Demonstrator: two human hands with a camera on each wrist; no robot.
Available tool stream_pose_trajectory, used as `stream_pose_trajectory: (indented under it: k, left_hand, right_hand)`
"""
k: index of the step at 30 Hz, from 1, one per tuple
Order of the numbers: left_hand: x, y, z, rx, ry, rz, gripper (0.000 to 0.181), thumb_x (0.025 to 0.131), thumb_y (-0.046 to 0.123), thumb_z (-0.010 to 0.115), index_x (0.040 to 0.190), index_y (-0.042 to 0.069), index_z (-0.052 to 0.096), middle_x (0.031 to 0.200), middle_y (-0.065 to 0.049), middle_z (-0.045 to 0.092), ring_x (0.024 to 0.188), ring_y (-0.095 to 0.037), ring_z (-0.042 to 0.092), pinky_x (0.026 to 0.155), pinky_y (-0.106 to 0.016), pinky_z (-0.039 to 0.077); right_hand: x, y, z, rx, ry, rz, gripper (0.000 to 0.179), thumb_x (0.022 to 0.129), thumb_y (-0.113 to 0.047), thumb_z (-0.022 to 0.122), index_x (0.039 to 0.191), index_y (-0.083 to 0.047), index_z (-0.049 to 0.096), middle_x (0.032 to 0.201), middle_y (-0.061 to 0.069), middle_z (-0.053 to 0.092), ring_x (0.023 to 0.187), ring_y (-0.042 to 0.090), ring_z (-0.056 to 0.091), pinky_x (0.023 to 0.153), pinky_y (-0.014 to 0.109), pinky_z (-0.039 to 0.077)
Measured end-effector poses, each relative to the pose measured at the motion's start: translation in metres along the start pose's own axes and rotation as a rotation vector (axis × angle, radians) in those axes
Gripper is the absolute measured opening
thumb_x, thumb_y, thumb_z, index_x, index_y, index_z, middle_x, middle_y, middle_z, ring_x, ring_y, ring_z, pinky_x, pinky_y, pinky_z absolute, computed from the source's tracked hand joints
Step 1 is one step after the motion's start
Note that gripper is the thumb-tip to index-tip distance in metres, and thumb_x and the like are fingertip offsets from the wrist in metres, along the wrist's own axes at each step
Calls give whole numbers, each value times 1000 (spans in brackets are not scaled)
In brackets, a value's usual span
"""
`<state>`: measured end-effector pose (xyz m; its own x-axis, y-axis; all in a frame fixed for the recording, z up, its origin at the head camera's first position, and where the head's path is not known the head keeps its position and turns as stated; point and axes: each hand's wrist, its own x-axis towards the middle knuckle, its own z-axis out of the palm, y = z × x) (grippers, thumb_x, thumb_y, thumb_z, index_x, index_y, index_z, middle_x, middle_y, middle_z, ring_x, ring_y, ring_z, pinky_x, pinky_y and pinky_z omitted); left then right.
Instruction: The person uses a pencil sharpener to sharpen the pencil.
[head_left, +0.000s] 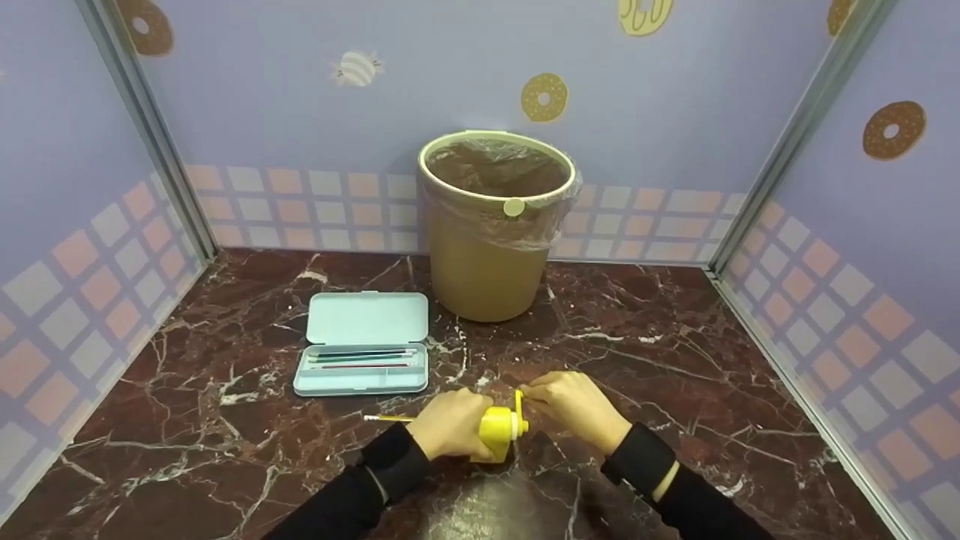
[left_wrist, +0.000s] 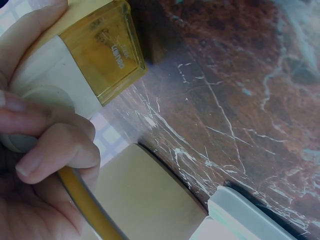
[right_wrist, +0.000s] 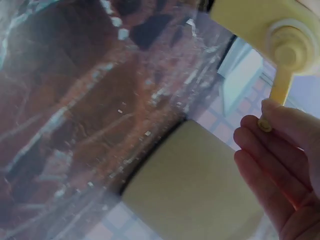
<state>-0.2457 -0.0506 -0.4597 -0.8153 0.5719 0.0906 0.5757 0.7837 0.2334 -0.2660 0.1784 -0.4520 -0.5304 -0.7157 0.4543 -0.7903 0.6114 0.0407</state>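
Note:
A yellow-and-white hand-crank pencil sharpener [head_left: 496,424] is held in the left hand [head_left: 451,424], low over the front middle of the table. From the back of it a yellow pencil [head_left: 388,418] sticks out leftward, its shaft passing among the left fingers in the left wrist view. The sharpener's see-through amber drawer [left_wrist: 105,52] shows there too. On the other side, the right hand [head_left: 576,405] pinches the end of the yellow crank handle [right_wrist: 281,86] between thumb and forefinger. The remaining right fingers are loosely bent. The pencil's tip is hidden inside the sharpener.
Left of centre lies a light blue pencil case [head_left: 367,319], lid up, with several pencils [head_left: 364,352] in its tray. A tan bin [head_left: 487,262] with a clear plastic liner stands behind, near the back wall. Patterned panels enclose the marbled table [head_left: 660,375] at the back and sides.

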Motion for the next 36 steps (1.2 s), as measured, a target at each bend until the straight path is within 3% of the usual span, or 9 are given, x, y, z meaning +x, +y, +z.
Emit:
stream_pose_trajectory:
  k: [8,19,27,36]
  left_hand:
    - [-2,3,-1,36,30,25,49,60,39,95,87,9,67,77,-3,72,65,-20,65,60,-32,56]
    - [-3,-2,6,12,89,53,47,60,40,94,83,10,65,74,-2,70,62,-19,63,59,-33,55]
    - [-3,1,1,13,67,23,48,59,39,95,83,10,66,75,-2,71,63,-19,64,60,-32,56]
    - [-4,2,3,12,68,4,50,58,41,96,84,10,67,75,-2,71,63,-18,63,60,-31,55]
  right_hand:
    - [-3,2,8,51,-20,15,8,86,-12,79,94,-14,81,88,-1,80,78,15,76,69,30,61]
    - [-6,4,21,148,-98,31,4,87,-15,79,83,-16,79,78,-4,78,69,11,73,64,28,58]
    - [-8,7,25,195,-132,28,4,87,-11,79,86,-15,80,81,-3,79,71,11,73,67,27,59]
    - [-14,1,27,184,-182,15,15,81,-16,82,71,-13,71,69,-4,72,59,6,62,57,22,50]
